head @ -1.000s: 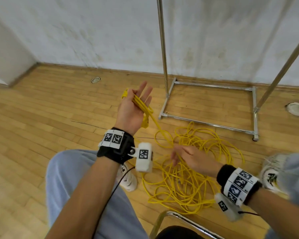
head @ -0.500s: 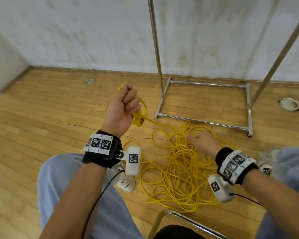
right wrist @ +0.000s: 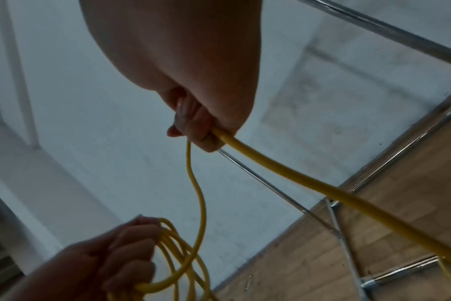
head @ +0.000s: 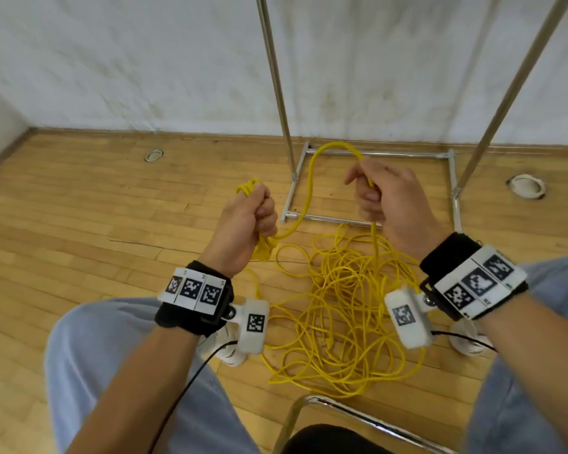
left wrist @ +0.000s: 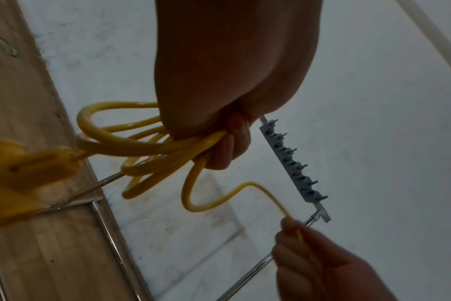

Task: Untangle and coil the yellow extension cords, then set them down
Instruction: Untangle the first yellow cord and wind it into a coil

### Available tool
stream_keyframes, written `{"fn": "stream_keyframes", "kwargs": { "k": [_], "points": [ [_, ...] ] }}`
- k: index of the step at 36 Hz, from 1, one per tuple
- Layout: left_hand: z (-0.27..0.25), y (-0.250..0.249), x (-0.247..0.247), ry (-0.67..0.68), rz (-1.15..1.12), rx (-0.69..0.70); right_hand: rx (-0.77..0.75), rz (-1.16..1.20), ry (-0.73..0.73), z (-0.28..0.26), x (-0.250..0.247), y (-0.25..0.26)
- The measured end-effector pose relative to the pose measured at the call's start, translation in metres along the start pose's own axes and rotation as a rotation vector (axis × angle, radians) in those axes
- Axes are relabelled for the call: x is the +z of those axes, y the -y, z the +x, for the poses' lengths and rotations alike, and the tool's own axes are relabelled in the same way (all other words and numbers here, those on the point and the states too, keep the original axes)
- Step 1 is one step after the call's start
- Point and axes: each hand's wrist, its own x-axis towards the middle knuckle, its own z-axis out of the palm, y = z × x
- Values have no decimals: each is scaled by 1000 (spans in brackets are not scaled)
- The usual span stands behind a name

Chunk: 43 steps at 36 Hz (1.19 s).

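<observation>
A tangled pile of yellow extension cord (head: 341, 309) lies on the wooden floor between my knees. My left hand (head: 253, 211) is a fist around a small bundle of cord loops (left wrist: 152, 146), with the yellow plug end (head: 264, 250) hanging below it. My right hand (head: 377, 194) is raised at about the same height and grips a single strand (right wrist: 270, 165). That strand arches up (head: 335, 147) between the two hands and drops from the right hand to the pile.
A chrome garment rack (head: 371, 155) stands on the floor just beyond the hands, against the white wall. A chair's metal frame (head: 312, 407) curves at the bottom edge. Round floor fittings (head: 527, 186) sit left and right. My white shoes (head: 230, 350) flank the pile.
The left hand closed from open fingers into a fist on the loops. The right hand rose from the pile, lifting a strand to the height of the left hand.
</observation>
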Motion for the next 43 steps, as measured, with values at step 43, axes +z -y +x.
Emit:
{"fn": "stream_keyframes", "kwargs": {
  "k": [43],
  "points": [
    [-25, 57, 59, -48, -147, -12, -261, -669, -98, -44, 52, -34]
  ]
}}
